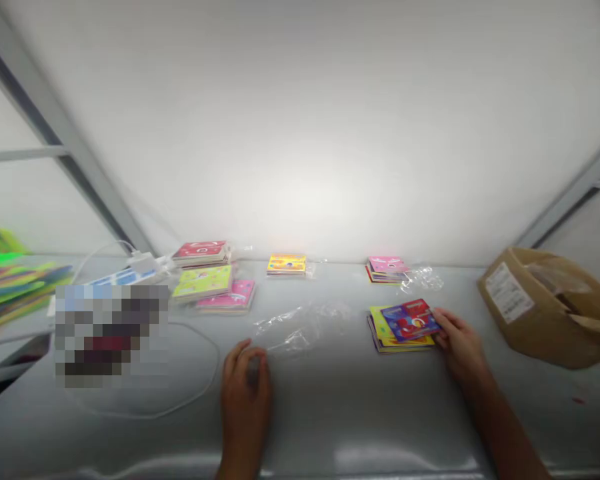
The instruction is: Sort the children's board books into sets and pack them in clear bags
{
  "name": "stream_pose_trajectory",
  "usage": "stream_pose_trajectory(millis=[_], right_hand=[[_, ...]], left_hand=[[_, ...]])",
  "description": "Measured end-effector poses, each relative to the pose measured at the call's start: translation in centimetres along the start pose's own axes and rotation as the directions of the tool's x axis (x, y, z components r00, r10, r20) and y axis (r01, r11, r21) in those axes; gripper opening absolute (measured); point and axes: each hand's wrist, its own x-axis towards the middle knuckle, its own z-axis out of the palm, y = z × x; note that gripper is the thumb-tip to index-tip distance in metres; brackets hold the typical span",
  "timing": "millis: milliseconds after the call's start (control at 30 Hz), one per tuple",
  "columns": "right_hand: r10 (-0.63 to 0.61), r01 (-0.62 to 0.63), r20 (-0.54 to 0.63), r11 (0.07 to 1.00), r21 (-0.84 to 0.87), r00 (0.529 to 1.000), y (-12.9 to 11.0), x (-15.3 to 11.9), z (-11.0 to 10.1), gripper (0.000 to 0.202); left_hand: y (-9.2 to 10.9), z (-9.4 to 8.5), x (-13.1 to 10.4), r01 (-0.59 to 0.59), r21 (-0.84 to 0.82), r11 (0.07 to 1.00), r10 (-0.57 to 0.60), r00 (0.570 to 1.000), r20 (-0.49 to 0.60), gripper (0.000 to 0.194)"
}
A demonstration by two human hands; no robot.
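A smooth white wall (pixel 300 120) rises beyond the card pile (pixel 380 327), framed by grey metal posts. Under the pile spreads a grey, faintly glossy table (pixel 340 413); a broad stretch of it runs from the pile to the front edge. Right of the pile, a creased brown cardboard box (pixel 545 307) with a white label narrows the side room. The right hand (pixel 460 343) comes in at the pile's right edge, thumb and fingers pinching a purple and red card (pixel 410 320) that lies askew over its top. Well left of the pile, the left hand (pixel 245 380) has loosely curled fingers beside crinkled clear plastic (pixel 305 327); whether they grip it I cannot tell. Just behind the pile sits a pink-topped stack (pixel 387 265); farther left, a squarish yellow-topped stack (pixel 287 265).
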Motion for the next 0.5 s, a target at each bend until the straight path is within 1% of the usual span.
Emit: stream_pose_trajectory(millis=[167, 300, 433, 500], right_hand=[[0.083, -0.091, 0.063, 0.985, 0.144, 0.995, -0.44, -0.08, -0.06, 0.031], [0.089, -0.103, 0.094, 0.981, 0.164, 0.992, -0.48, -0.05, -0.12, 0.028], [0.126, -0.148, 0.112, 0.965, 0.214, 0.986, -0.32, 0.05, -0.13, 0.029], [0.106, -0.13, 0.126, 0.97, 0.205, 0.986, -0.26, 0.0, -0.09, 0.029]], left_hand=[[-0.41, 0.14, 0.24, 0.012, -0.024, 1.0, -0.011, 0.999, 0.036, 0.02], [-0.65, 0.13, 0.35, 0.033, -0.042, 0.999, -0.03, 0.998, 0.057, 0.022], [-0.73, 0.14, 0.33, 0.034, -0.052, 0.998, -0.031, 0.998, 0.057, 0.022], [-0.77, 0.2, 0.31, 0.032, -0.055, 0.998, -0.029, 0.998, 0.059, 0.021]])
